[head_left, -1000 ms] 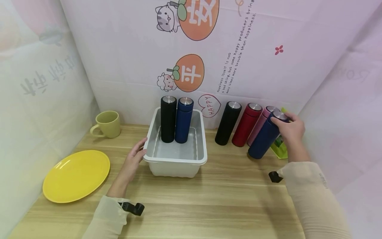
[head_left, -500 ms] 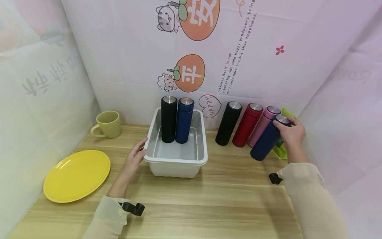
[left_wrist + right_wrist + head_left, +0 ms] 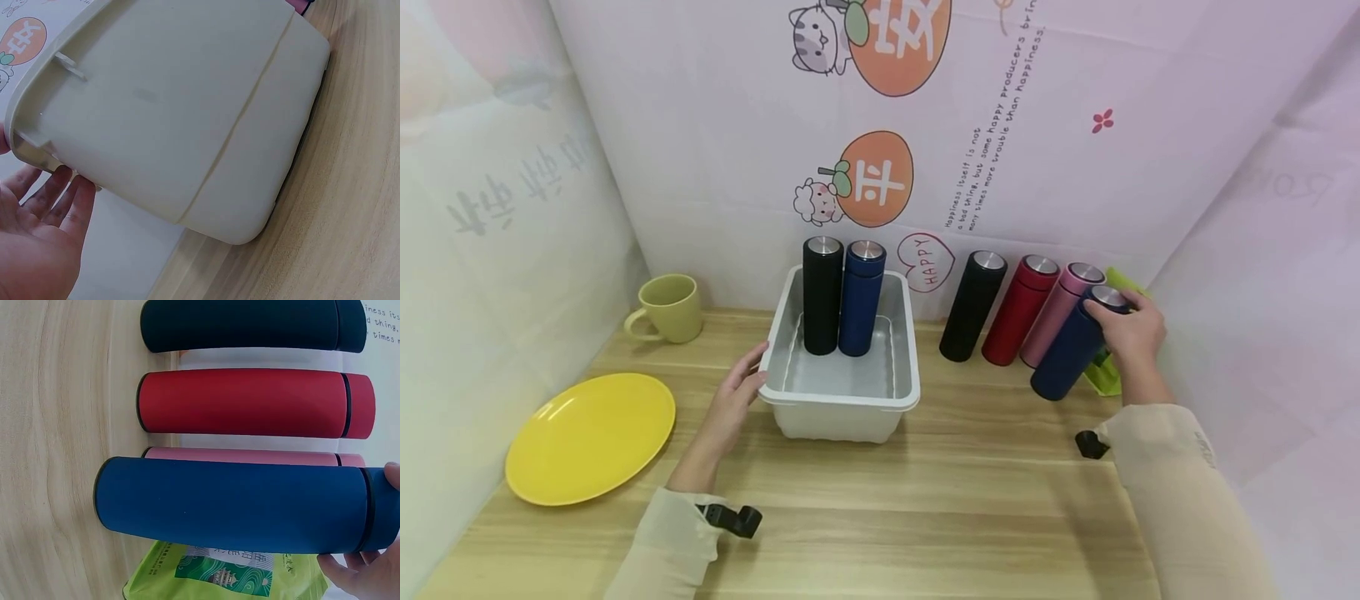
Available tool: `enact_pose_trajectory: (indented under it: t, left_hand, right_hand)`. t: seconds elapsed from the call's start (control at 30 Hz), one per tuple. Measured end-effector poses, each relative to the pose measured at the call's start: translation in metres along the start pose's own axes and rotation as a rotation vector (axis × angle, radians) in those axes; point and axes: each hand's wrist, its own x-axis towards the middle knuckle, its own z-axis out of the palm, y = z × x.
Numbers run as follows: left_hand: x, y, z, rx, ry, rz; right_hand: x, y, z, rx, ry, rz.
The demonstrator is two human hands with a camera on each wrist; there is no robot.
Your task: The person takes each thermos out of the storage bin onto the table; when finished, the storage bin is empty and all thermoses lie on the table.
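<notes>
My right hand grips a dark blue thermos flask by its lid, with thumb and fingers around the silver-topped end. In the right wrist view the flask stands before a pink flask, hiding much of it. Further left in the row are a red flask and a black flask. At the white plastic tub, my left hand holds the left rim; the left wrist view has its fingers against the edge. Inside the tub stand a black flask and a blue flask, both upright.
A green mug stands at the back left, with a yellow oval plate in front of it. Behind the held flask lies a lime-green packet. Printed cloth walls enclose the wooden table at the back and sides.
My right hand has shifted the blue flask slightly right and towards me, uncovering more of the pink flask. The left hand stays on the tub's rim.
</notes>
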Motion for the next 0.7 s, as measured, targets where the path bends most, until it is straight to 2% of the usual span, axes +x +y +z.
enact_pose_trajectory:
  t: [0.13, 0.3, 0.5, 0.7]
  left_hand:
    - [0.001, 0.001, -0.001, 0.004, -0.007, 0.013]
    - [0.001, 0.000, 0.000, 0.009, -0.015, 0.005]
    - [0.001, 0.000, 0.000, 0.001, -0.004, -0.002]
    - [0.000, 0.003, 0.000, 0.012, -0.010, -0.007]
  right_hand:
    - [-0.002, -0.003, 0.000, -0.011, -0.010, -0.023]
    - [-0.007, -0.014, -0.005, -0.050, -0.022, -0.104]
    - [-0.023, -0.051, 0.004, -0.065, -0.021, -0.218]
    - [-0.043, -0.089, 0.029, -0.009, -0.062, -0.268]
